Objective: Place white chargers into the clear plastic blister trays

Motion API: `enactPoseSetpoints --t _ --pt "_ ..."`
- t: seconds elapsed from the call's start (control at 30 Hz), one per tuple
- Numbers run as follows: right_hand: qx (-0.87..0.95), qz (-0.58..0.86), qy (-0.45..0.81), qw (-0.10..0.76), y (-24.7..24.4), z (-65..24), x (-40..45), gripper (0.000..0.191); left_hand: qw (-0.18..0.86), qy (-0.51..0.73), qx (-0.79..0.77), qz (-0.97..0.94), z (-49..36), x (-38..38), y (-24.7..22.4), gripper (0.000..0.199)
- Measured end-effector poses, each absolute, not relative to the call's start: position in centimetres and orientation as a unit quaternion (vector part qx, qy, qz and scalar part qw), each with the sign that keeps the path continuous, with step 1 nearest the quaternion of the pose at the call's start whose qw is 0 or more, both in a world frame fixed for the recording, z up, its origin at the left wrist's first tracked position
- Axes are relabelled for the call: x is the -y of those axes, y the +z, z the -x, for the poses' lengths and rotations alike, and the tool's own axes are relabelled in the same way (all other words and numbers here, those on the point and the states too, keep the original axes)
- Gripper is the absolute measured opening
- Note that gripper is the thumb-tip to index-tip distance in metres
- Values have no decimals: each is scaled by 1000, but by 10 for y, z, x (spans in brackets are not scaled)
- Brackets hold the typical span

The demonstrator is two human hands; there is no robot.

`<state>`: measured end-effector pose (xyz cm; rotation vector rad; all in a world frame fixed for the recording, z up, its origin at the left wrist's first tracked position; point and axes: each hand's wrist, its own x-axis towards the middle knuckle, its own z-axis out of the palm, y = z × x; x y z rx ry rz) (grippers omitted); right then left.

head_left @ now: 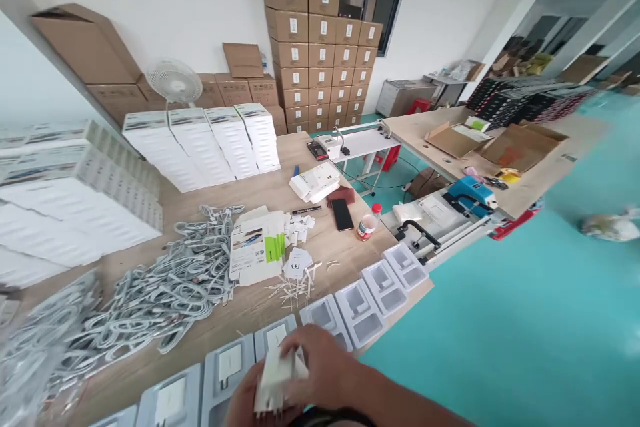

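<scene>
Looks like mid-packing here. Both hands are down at the near edge of the desk [250, 313], working one small white insert [277, 380] between them. The right hand [320, 367] has its fingers [295, 347] closed over the top of it, and the left hand [245, 400] cups it from below, though the blur makes that grip hard to read. It's held just above the row of grey plastic trays [360, 310] lined along the desk edge; a few near trays already have a white piece in them. Pile of grey cables [165, 293] sits to the left. My guess: next it needs lining up square over an open tray pocket.
</scene>
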<state>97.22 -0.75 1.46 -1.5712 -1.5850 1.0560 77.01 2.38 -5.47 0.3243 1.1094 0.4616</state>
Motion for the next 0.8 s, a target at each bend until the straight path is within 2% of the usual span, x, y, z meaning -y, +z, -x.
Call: enactPoseSetpoints --t 0.07,0.13,0.23,0.37,0.57,0.7,0.8 --pt "546 630 428 349 -2 -1018 4 30 826 216 -513 -85 -798 -21 -49 64" --pt "550 664 395 316 -26 -1054 -3 27 838 229 -494 -30 -818 -19 -45 59" --pt "618 652 357 258 -63 -1080 -17 37 845 255 -471 7 -836 -12 -42 52" --pt "722 546 363 220 -91 -1072 -33 45 823 276 -495 26 -853 5 -50 53" --pt "796 471 328 190 -103 -1063 -43 32 779 302 -548 42 -868 17 -63 60" --pt "787 487 324 197 -100 -1061 -42 20 756 302 -581 24 -873 15 -54 54" --pt "765 506 336 215 -87 -1061 -38 21 738 307 -601 15 -879 9 -46 45"
